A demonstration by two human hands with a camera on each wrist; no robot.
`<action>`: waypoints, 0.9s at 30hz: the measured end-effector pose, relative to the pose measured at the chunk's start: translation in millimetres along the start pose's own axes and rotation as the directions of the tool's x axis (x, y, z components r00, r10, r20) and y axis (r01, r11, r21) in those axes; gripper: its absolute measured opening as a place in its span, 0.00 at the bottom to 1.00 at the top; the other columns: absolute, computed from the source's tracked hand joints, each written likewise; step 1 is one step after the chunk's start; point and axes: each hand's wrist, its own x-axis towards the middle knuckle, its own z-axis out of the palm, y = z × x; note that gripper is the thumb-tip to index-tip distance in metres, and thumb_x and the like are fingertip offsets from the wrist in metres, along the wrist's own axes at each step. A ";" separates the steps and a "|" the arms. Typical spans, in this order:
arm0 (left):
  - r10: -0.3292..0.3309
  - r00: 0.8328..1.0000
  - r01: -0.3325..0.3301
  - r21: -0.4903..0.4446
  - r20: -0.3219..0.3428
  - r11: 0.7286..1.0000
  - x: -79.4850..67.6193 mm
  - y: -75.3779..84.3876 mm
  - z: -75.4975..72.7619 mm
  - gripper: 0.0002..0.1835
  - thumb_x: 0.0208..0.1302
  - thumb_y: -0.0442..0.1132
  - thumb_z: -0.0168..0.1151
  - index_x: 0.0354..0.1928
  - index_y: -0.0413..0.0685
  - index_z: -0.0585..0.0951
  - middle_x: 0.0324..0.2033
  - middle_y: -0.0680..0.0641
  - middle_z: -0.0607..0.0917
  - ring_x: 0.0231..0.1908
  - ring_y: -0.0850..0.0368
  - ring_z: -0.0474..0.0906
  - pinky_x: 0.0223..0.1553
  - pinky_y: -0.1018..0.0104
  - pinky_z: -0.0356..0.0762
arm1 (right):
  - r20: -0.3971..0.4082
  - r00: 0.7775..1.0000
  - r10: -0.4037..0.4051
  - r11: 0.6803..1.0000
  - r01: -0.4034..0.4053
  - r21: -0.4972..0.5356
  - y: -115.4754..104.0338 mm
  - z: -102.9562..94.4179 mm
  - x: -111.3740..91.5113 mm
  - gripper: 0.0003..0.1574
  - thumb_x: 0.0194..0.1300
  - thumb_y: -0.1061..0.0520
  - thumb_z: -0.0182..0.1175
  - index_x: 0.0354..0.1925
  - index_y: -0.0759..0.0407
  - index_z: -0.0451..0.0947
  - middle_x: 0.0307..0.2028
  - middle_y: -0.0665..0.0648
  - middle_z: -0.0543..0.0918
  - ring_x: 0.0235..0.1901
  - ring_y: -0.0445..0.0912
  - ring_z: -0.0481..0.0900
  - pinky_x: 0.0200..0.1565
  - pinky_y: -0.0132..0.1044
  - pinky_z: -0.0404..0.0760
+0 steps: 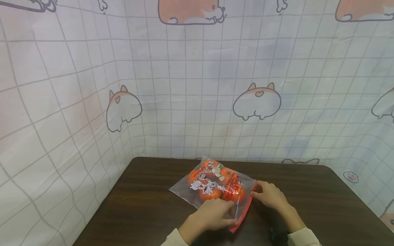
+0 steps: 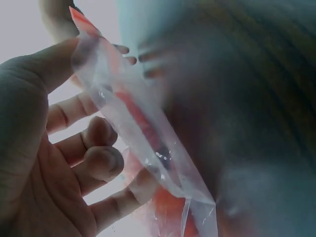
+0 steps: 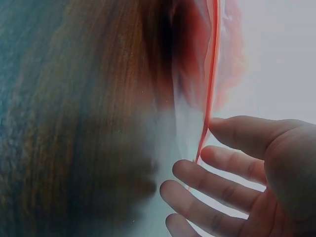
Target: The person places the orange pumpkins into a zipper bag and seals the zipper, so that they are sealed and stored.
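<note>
A clear zip bag (image 1: 197,201) printed with white cartoon figures and red lettering lies on the table, with several round orange fruits (image 1: 210,194) inside. Along its near right side runs a red zip strip (image 1: 246,210). My left hand (image 1: 212,213) holds the bag near the lower end of that strip; in the left wrist view the thumb (image 2: 61,61) presses the plastic by the red edge. At the strip's upper end, my right hand (image 1: 271,194) pinches the corner between thumb (image 3: 237,131) and index finger, the other fingers spread loosely below.
The dark wood-grain table (image 1: 138,205) reaches back to a white grid-patterned cloth (image 1: 197,102) with cartoon dogs, which hangs behind and along both sides. A small black object (image 1: 278,235) shows beside the right wrist.
</note>
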 end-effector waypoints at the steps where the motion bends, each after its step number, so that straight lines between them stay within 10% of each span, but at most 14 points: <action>1: -0.011 1.000 0.011 -0.011 0.011 1.000 -0.1 0.9 0.6 0.16 0.63 0.62 0.67 0.35 0.62 0.77 0.23 0.64 0.75 0.23 0.70 0.68 0.26 0.71 0.65 | -0.001 1.000 0.001 1.000 -0.001 -0.001 0.0 0.1 0.1 0.11 0.64 0.47 0.68 0.36 0.50 0.78 0.34 0.50 0.84 0.29 0.46 0.75 0.29 0.43 0.70; 27: 0.008 1.000 -0.007 0.094 -0.010 0.996 -5.8 7.2 -9.6 0.11 0.59 0.56 0.72 0.33 0.64 0.80 0.23 0.65 0.77 0.25 0.72 0.71 0.27 0.71 0.68 | 0.011 1.000 -0.012 1.000 0.012 0.019 0.9 0.6 4.3 0.13 0.64 0.44 0.68 0.37 0.49 0.78 0.36 0.49 0.86 0.33 0.45 0.80 0.31 0.45 0.73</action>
